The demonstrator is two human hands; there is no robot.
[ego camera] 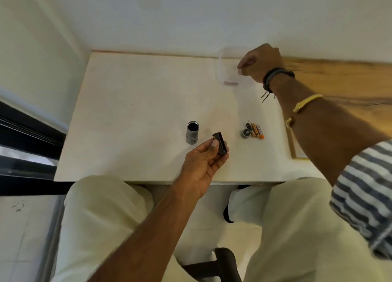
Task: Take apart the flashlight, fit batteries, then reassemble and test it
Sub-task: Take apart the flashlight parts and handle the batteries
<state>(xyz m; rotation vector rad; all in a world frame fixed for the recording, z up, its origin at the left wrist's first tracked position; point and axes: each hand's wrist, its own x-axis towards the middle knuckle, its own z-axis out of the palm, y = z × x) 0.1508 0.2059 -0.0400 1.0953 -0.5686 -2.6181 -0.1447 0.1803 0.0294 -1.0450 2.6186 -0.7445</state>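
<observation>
The silver flashlight body [192, 132] stands upright on the white table [131, 116], its open dark end facing up. My left hand [203, 163] holds a black battery holder [220, 142] between thumb and fingers, just right of the body. The round tail cap [246, 133] lies to the right, with a few copper-and-orange batteries [257, 131] side by side next to it. My right hand [257, 62] is far off at the back right, fingers curled at a clear plastic container [226, 69]; whether it holds anything I cannot tell.
The table's back edge meets a white wall. A wooden board [331, 74] runs along the back right, and a wooden-framed panel [297, 150] lies at the right front. My knees sit under the front edge.
</observation>
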